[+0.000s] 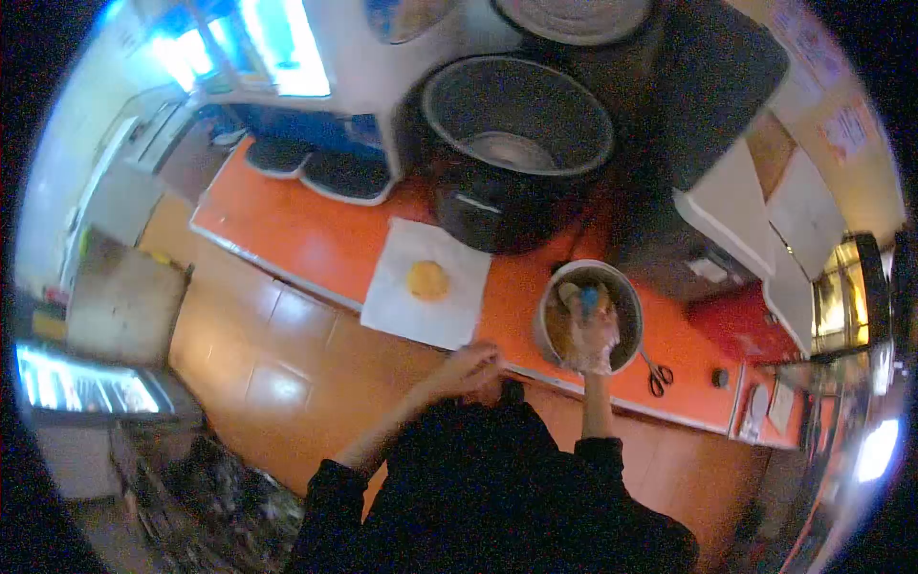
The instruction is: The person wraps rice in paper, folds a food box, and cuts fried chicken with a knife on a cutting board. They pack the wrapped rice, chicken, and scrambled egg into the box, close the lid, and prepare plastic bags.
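My right hand (595, 340), in a clear plastic glove, reaches down into a round metal pot (628, 297). Its fingers are closed around something with a blue part (588, 298), and I cannot tell what that is. Brownish contents (557, 325) show inside the pot beside the glove. My bare left hand (470, 368) is at the counter's front edge with its fingers loosely curled and nothing visible in them. Just beyond it lies a white paper sheet (389, 306), with a round yellow flat piece of food (427, 280) in its middle.
Black-handled scissors (658, 378) lie right of the pot on the orange counter (287, 218). Behind the paper stands a large dark cooking pot (516, 113) with an open top. Black trays (346, 177) sit at the back left. A red box (746, 323) is at the right.
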Demonstrator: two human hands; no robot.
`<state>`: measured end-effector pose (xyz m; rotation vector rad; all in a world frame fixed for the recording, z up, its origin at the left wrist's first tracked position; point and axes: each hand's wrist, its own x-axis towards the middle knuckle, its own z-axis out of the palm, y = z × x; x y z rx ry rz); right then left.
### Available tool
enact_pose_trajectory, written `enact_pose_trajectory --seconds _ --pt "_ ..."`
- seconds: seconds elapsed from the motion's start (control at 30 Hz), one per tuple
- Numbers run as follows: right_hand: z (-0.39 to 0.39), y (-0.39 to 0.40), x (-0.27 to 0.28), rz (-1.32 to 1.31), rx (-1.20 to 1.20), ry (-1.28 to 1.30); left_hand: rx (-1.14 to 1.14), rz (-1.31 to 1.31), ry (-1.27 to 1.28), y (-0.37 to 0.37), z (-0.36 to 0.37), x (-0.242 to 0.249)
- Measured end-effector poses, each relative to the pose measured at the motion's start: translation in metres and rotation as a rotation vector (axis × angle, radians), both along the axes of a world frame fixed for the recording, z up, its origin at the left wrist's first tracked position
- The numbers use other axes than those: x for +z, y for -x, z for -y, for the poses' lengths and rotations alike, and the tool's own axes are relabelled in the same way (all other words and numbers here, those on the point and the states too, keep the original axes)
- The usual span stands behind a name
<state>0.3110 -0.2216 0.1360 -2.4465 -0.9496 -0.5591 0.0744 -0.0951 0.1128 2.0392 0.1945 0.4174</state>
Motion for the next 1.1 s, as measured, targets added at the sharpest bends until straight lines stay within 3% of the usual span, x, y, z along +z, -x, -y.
enact_pose_trajectory --seconds 0.03,0.1,0.13,0.2,0.3,0.33,0.37,0.43,0.5,0.63,0.7,0.8,1.1 --pt "-0.003 -0.002 0.002 -0.014 0.075 -0.054 -0.260 -0.034 0.189 -0.017 0.011 0.016" --pt "-0.002 -0.010 -0.005 -0.047 -0.009 -0.062 -0.558 -0.348 0.552 -0.040 0.043 0.029" --pt "-0.001 -0.011 -0.005 -0.074 -0.043 -0.077 -0.592 -0.355 0.542 -0.051 0.061 0.034" --pt "0.000 -0.007 0.005 -0.154 -0.181 -0.011 -0.473 -0.210 0.801 -0.068 0.085 0.042" --pt "-0.001 0.015 0.064 -0.246 -0.230 0.002 -0.329 -0.180 0.660 -0.086 0.084 0.030" --pt "-0.005 0.019 0.076 -0.258 -0.207 -0.143 -0.334 -0.190 0.659 -0.088 0.087 0.018" --pt "-0.007 0.021 0.081 -0.270 -0.183 -0.288 -0.338 -0.150 0.839 -0.089 0.091 0.007" --pt "-0.003 -0.003 0.016 -0.132 -0.140 -0.357 -0.336 -0.113 1.012 -0.097 0.096 0.005" --pt "0.005 -0.015 -0.005 0.007 -0.086 -0.425 -0.230 0.032 1.404 -0.109 0.100 0.019" --pt "0.012 -0.006 -0.008 -0.035 -0.029 -0.432 -0.343 -0.006 1.394 -0.140 0.102 -0.012" --pt "0.018 0.004 -0.010 -0.136 0.012 -0.421 -0.171 -0.062 1.375 -0.146 0.103 0.028" --pt "0.034 0.014 -0.012 -0.285 0.078 -0.400 -0.069 -0.063 1.469 -0.169 0.111 0.030" --pt "0.089 0.015 -0.011 -0.842 0.212 -0.341 -0.110 0.087 1.514 -0.196 0.130 0.000"
